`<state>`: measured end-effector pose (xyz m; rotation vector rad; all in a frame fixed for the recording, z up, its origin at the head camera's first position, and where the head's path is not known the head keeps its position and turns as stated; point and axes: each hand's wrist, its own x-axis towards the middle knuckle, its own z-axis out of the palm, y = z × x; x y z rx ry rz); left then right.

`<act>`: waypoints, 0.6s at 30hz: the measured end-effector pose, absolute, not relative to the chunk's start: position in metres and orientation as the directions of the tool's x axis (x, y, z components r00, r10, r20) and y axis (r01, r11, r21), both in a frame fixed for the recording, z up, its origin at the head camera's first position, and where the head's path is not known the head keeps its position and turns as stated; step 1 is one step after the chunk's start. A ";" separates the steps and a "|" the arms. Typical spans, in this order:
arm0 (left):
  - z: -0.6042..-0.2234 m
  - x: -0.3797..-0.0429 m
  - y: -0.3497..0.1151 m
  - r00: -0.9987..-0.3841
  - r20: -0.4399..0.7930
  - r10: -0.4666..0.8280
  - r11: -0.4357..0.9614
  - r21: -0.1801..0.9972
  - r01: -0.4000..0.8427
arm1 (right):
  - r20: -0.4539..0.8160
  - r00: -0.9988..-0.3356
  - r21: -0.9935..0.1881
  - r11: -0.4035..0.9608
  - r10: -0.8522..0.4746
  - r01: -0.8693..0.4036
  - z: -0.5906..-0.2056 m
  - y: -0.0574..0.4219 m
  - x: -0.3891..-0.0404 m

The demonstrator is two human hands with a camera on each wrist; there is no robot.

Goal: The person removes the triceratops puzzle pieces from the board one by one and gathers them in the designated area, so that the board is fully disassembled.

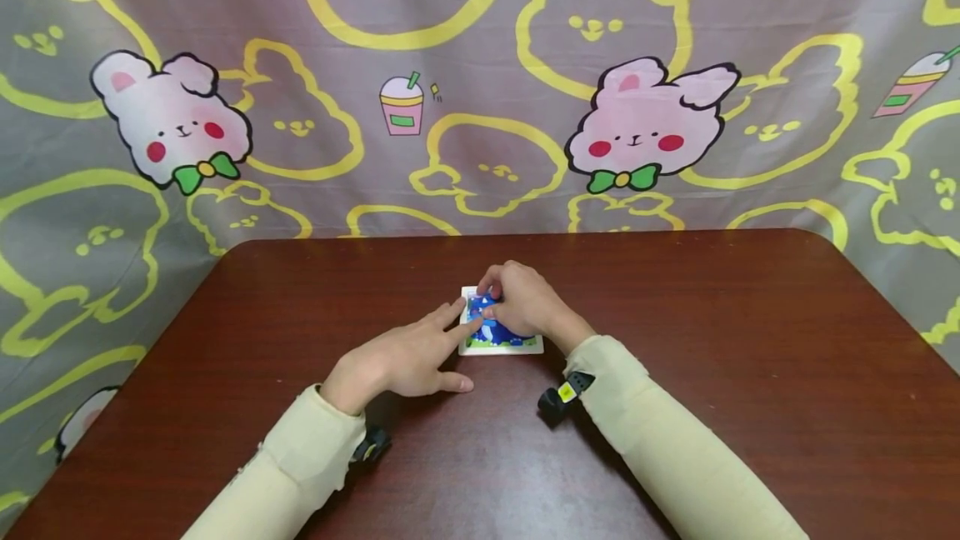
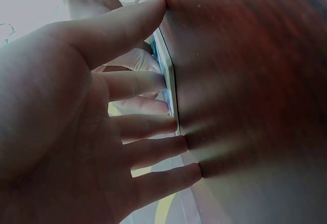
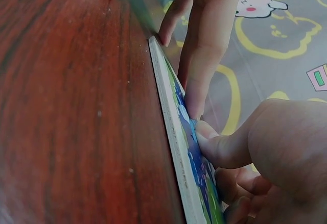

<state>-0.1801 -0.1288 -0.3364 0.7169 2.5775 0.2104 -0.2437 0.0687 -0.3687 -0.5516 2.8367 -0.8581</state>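
Note:
A small flat picture board [image 1: 504, 343] with a white border and a blue cartoon animal over green lies on the table. My left hand [image 1: 408, 359] reaches in from its left with fingers extended; the index fingertip rests on the picture and the thumb is spread apart, lower down. Over the board's right part is my right hand [image 1: 528, 300], fingers bent and thumb pointing left. In the right wrist view its thumb [image 3: 225, 145] presses on the picture close to a left fingertip, while the other fingers curl near the surface. I cannot tell whether they pinch a piece.
The dark reddish-brown table [image 1: 750, 357] has rounded far corners. Behind it hangs a grey curtain [image 1: 465, 48] with yellow outlines and cartoon rabbits. Black wrist cameras [image 1: 553, 403] are strapped at both beige cuffs.

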 end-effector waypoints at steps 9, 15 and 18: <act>-0.337 -0.180 -0.129 -0.757 -0.378 0.533 0.846 0.263 0.464 | -0.006 -0.927 -0.557 0.771 -0.375 -0.308 -0.370 0.069 -0.244; -0.337 -0.180 -0.130 -0.758 -0.383 0.527 0.849 0.264 0.457 | 0.002 -0.929 -0.560 0.769 -0.371 -0.308 -0.370 0.068 -0.243; -0.337 -0.181 -0.130 -0.758 -0.383 0.528 0.849 0.266 0.457 | 0.006 -0.931 -0.561 0.769 -0.366 -0.306 -0.370 0.068 -0.244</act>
